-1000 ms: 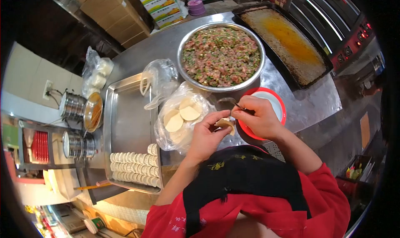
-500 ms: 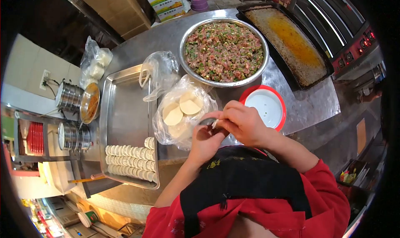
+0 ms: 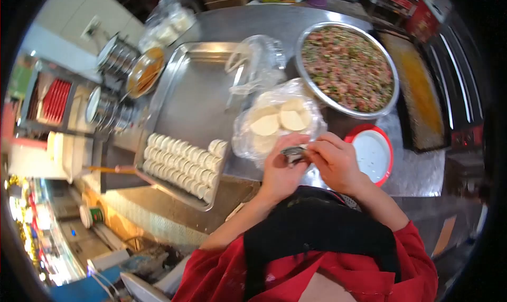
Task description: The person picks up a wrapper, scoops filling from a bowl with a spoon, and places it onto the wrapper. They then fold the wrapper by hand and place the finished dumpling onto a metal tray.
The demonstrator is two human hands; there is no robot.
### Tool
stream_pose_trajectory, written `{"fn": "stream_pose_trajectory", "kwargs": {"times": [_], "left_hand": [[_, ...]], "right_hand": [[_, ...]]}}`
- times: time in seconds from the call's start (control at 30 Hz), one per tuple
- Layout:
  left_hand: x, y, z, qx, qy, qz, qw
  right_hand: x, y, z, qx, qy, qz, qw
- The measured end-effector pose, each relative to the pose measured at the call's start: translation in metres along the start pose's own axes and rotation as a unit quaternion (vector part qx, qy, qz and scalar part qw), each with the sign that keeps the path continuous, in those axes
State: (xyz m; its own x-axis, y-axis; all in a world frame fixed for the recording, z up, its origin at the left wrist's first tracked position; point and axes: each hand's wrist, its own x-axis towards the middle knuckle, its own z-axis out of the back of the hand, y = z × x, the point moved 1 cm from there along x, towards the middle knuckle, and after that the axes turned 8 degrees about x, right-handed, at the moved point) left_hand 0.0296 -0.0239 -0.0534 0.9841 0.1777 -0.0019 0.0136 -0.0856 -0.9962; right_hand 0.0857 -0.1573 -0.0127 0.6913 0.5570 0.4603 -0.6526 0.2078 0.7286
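Note:
My left hand [image 3: 283, 167] is closed around a small dumpling [image 3: 296, 153], mostly hidden by the fingers. Its middle looks dark and shiny, with a pale edge showing. The fingertips of my right hand [image 3: 338, 162] pinch its right-hand edge. Just beyond my hands, round dumpling wrappers [image 3: 292, 120] lie in an open clear plastic bag [image 3: 244, 135]. A metal bowl [image 3: 395, 93] of minced meat filling [image 3: 348, 69] with green bits stands farther back to the right. Beside my right hand is a white dish with a red rim [image 3: 390, 170].
To the left, a metal tray [image 3: 185, 82] holds rows of pleated dumplings [image 3: 182, 165] at its near end. A crumpled plastic bag [image 3: 264, 64] overlaps its right edge. A dark baking pan [image 3: 417, 90] with yellow residue lies far right. Steel canisters [image 3: 113, 109] stand beyond the tray.
The view has swung left, so the table's things appear farther right. Both hands stay together at the dumpling, the right fingers still pinching its edge.

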Motion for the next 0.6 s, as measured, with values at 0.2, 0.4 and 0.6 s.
{"fn": "stream_pose_trajectory", "kwargs": {"times": [0.2, 0.4, 0.6], "left_hand": [[0.003, 0.002, 0.048, 0.032, 0.073, 0.159, 0.984], [0.017, 0.032, 0.176, 0.227, -0.207, 0.128, 0.943], [0.041, 0.079, 0.250, 0.518, -0.206, 0.030, 0.830]], "right_hand": [[0.009, -0.003, -0.021, 0.025, 0.098, -0.053, 0.993], [0.003, -0.014, -0.011, 0.047, 0.046, -0.185, 0.980], [-0.002, -0.018, -0.007, 0.078, 0.006, -0.296, 0.952]]}}
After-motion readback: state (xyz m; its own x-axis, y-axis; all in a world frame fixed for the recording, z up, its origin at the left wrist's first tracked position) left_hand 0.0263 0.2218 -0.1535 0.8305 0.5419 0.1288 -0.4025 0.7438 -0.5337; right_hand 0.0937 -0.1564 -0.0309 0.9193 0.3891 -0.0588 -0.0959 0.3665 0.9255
